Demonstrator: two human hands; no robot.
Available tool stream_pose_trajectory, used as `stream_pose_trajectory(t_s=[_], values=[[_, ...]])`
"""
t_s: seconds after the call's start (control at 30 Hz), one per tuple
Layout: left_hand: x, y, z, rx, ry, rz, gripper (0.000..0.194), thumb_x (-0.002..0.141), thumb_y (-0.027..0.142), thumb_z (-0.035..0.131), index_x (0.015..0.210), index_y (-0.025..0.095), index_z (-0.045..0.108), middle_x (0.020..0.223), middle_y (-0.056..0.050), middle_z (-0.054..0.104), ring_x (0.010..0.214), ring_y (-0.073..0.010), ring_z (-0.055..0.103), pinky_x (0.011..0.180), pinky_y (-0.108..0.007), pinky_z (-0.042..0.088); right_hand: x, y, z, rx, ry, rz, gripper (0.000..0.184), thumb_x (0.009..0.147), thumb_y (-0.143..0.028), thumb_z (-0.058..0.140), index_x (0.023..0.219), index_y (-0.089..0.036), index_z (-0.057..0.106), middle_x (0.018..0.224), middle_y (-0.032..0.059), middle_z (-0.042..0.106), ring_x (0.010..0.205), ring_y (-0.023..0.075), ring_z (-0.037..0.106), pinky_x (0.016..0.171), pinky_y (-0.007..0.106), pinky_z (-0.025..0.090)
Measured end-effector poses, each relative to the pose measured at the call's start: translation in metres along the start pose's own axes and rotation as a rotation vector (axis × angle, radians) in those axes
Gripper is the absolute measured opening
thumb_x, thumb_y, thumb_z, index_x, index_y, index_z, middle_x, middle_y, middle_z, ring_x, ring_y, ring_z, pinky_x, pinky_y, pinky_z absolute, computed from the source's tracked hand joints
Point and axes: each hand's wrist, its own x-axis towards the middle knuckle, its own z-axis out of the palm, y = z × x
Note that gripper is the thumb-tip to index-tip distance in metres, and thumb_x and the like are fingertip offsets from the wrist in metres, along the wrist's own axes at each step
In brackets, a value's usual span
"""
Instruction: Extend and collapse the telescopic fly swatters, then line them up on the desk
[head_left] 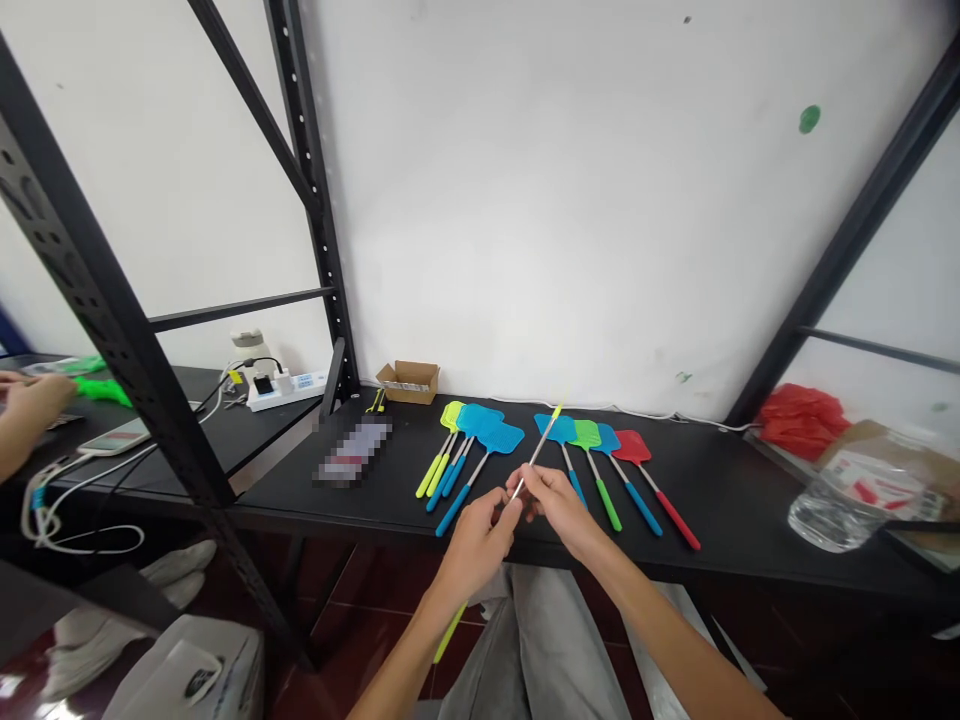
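Between my two hands runs the thin metal rod of a fly swatter (pixel 541 438). Its narrow yellow end points up toward the wall, and its yellow-green handle hangs below my left forearm. My left hand (pixel 480 535) is closed around the lower part of the rod. Just above it, my right hand (pixel 555 500) pinches the same rod. Left of my hands lie several fly swatters, yellow-green and blue, including a blue swatter (pixel 499 437). On the right lie more, among them a green swatter (pixel 587 434) and a red swatter (pixel 634 447).
A small cardboard box (pixel 409 382) stands by the wall, with a blurred phone-like object (pixel 354 452) before it. At right are a clear plastic bottle (pixel 840 510) and a red bag (pixel 802 418). Black shelf posts (pixel 112 260) flank me. Another person's hand (pixel 34 410) shows far left.
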Motion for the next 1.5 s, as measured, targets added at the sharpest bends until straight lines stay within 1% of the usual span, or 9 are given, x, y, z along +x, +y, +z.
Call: stream_pose_trajectory(t_s=[0.1,0.23,0.4,0.6,0.77,0.97,1.07,1.27,1.5], values=[[0.002,-0.003,0.007,0.001,0.047,0.010,0.047,0.093,0.058,0.038,0.073,0.018,0.052,0.053,0.004,0.044,0.049,-0.0105,0.039,0.049,-0.023,0.028,0.000,0.005,0.008,-0.036,0.027,-0.035,0.050,0.079,-0.067,0.062,0.072,-0.017,0.068,0.064,0.0040,0.060,0.057,0.0145,0.055,0.049,0.025,0.039],[-0.001,-0.011,0.017,0.007,0.032,-0.020,0.048,0.095,0.058,0.032,0.069,0.020,0.047,0.050,0.005,0.041,0.049,-0.0108,0.039,0.052,-0.024,0.029,0.013,0.010,-0.004,0.080,0.173,-0.008,0.049,0.072,-0.065,0.070,0.064,-0.018,0.064,0.065,0.0037,0.059,0.055,0.0133,0.051,0.046,0.025,0.036],[-0.010,-0.012,0.017,0.142,-0.071,-0.022,0.047,0.097,0.052,0.029,0.064,0.021,0.039,0.051,0.004,0.042,0.053,-0.0118,0.041,0.054,-0.025,0.027,0.037,-0.001,-0.048,0.272,0.427,0.007,0.042,0.065,-0.055,0.081,0.064,-0.019,0.059,0.066,0.0007,0.057,0.055,0.0116,0.049,0.045,0.023,0.038],[-0.015,0.002,0.009,0.332,-0.091,0.037,0.045,0.099,0.047,0.028,0.063,0.021,0.037,0.055,0.003,0.041,0.055,-0.0135,0.040,0.057,-0.028,0.023,0.058,-0.026,-0.095,0.385,0.617,0.015,0.029,0.082,-0.041,0.070,0.068,-0.020,0.056,0.064,-0.0009,0.058,0.052,0.0110,0.050,0.046,0.023,0.042],[-0.015,0.003,0.006,0.446,-0.047,0.030,0.042,0.098,0.043,0.034,0.063,0.021,0.040,0.057,0.002,0.042,0.057,-0.0143,0.040,0.057,-0.028,0.020,0.053,-0.026,-0.093,0.355,0.587,-0.029,0.028,0.083,-0.046,0.069,0.075,-0.021,0.059,0.066,-0.0007,0.059,0.053,0.0120,0.053,0.046,0.024,0.043],[-0.013,0.005,-0.001,0.425,0.012,0.018,0.025,0.096,0.038,0.039,0.087,0.025,0.058,0.057,0.004,0.046,0.054,-0.0143,0.040,0.053,-0.026,0.018,0.020,-0.009,-0.052,0.175,0.302,-0.042,0.044,0.071,-0.060,0.075,0.083,-0.019,0.065,0.073,0.0032,0.064,0.057,0.0144,0.057,0.047,0.024,0.044],[-0.012,0.006,-0.004,0.475,0.038,0.040,0.035,0.098,0.045,0.035,0.079,0.023,0.055,0.058,0.003,0.045,0.055,-0.0138,0.041,0.054,-0.026,0.018,0.010,-0.006,-0.040,0.134,0.208,-0.012,0.046,0.073,-0.062,0.072,0.079,-0.017,0.066,0.076,0.0068,0.067,0.060,0.0157,0.060,0.049,0.024,0.044],[-0.012,0.003,-0.019,0.650,-0.030,0.035,0.041,0.099,0.047,0.035,0.070,0.021,0.050,0.063,0.000,0.053,0.062,-0.0160,0.050,0.057,-0.027,0.020,0.017,-0.007,-0.068,0.303,0.422,-0.009,0.034,0.070,-0.050,0.079,0.074,-0.018,0.066,0.079,0.0057,0.069,0.060,0.0138,0.058,0.049,0.024,0.043],[-0.009,0.008,-0.033,0.689,-0.114,0.065,0.044,0.099,0.047,0.032,0.070,0.022,0.051,0.067,-0.001,0.057,0.066,-0.0175,0.053,0.059,-0.027,0.024,0.029,-0.007,-0.095,0.380,0.565,-0.018,0.025,0.077,-0.041,0.076,0.073,-0.020,0.063,0.077,0.0031,0.069,0.062,0.0138,0.059,0.050,0.024,0.045]])
